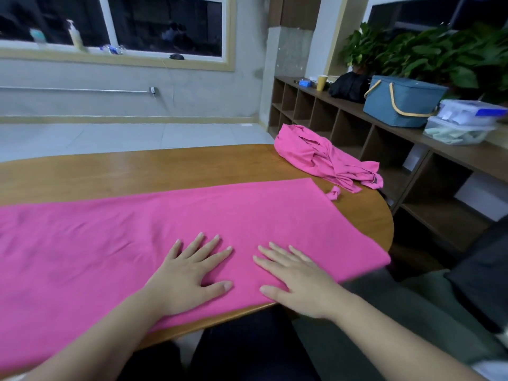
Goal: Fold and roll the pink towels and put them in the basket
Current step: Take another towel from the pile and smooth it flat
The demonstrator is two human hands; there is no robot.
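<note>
Hands flat, that is what I see first: my left hand (189, 273) and right hand (297, 281) both lie palm down on the towel (137, 232), fingers straight and spread, pinching nothing, only pressing on the cloth. The two hands sit close together, thumbs toward each other, near the table's (137, 166) near edge. The towel is spread smooth along that near edge and runs off the left side of my view; its right end reaches the table's rounded right end and hangs a little over it. A second pink towel (324, 158) lies crumpled in a heap at the far right corner of the table, apart from the flat one, with a small twisted tail of it touching the wood just beside the flat towel's far right corner. The blue basket (398, 105), with yellow handles, stands on top of the shelf unit (343, 125) to the right, well apart from the table. Beside it on the shelf top are stacked clear boxes (464, 122), a yellow cup (321, 82) and a black bag (349, 86), with plants (439, 53) behind them.
</note>
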